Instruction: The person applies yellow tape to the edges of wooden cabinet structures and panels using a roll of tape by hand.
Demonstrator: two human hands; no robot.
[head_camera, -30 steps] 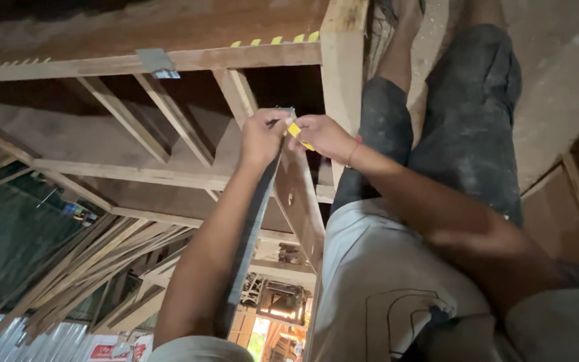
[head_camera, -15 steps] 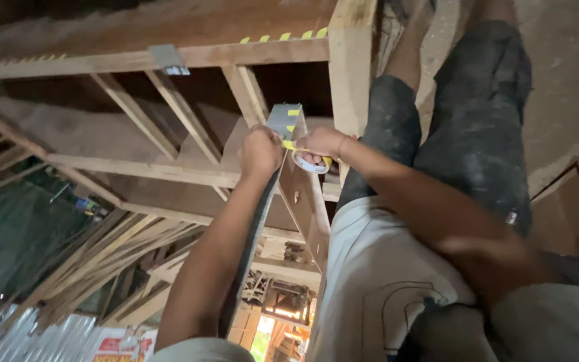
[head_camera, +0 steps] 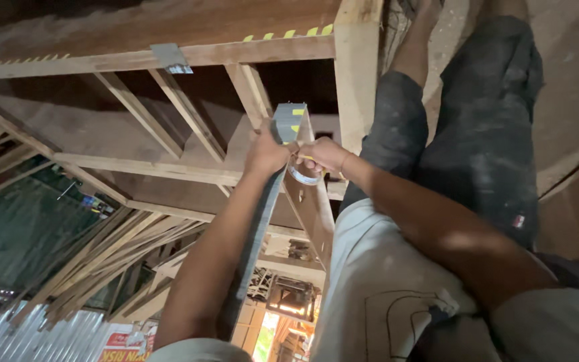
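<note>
Against the beam | left hand [head_camera: 266, 153] fingers grip grey strip [head_camera: 263, 208] | right hand [head_camera: 322, 155] fingers grip tape roll [head_camera: 303, 175]

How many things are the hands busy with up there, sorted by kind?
Gray metal strip: 1, gripped near its top by the left hand
Tape roll: 1, held by the right hand
Small yellow tape marks on the strip's top end: 2
Total: 4
</note>
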